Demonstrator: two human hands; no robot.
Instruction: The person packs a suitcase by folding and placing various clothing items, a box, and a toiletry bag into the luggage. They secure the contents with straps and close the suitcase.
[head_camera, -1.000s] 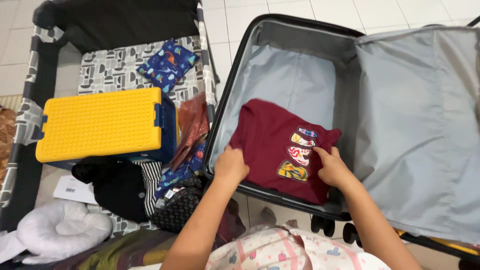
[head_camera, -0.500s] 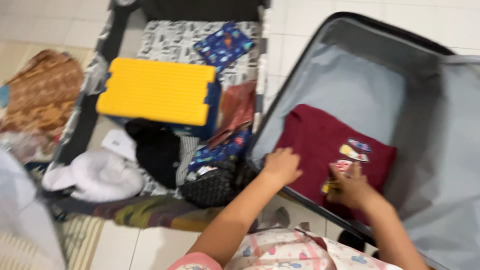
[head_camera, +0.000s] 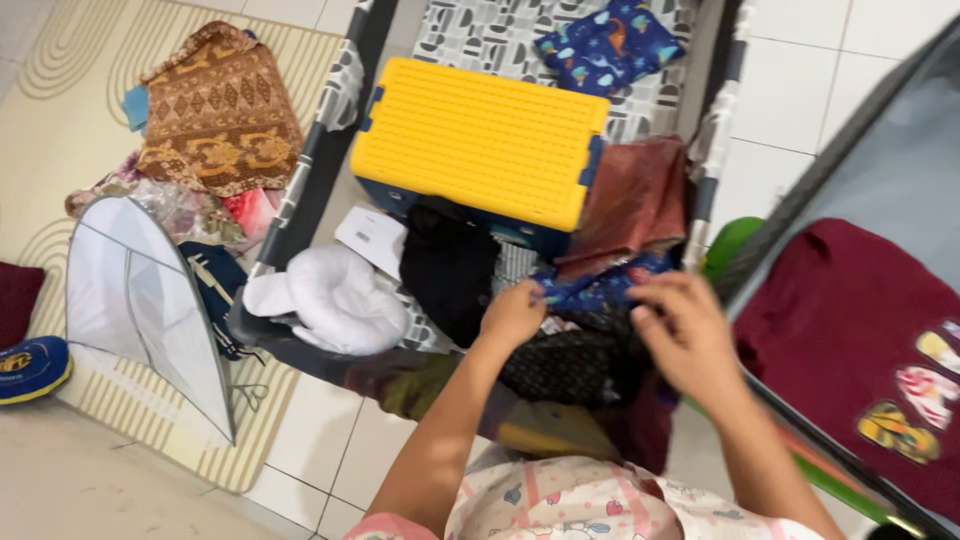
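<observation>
My left hand (head_camera: 513, 314) pinches the edge of a blue patterned cloth (head_camera: 600, 287) that lies in a heap of clothes inside a playpen. My right hand (head_camera: 682, 337) hovers just right of it, fingers curled and apart, over a dark patterned garment (head_camera: 560, 365). A folded maroon shirt (head_camera: 850, 320) with colourful patches lies in the open suitcase (head_camera: 790, 200) at the right, away from both hands.
A yellow-lidded blue box (head_camera: 480, 140) sits behind the heap, with a rust-red cloth (head_camera: 635, 200), a black garment (head_camera: 448, 265) and a white pillow (head_camera: 335, 295) around it. A brown batik cloth (head_camera: 220, 110) and a white mesh cover (head_camera: 140, 300) lie on the mat at the left.
Both hands left the maroon shirt in the suitcase and moved left to the clothes heap. My view swung left, so the suitcase now shows only at the right edge.
</observation>
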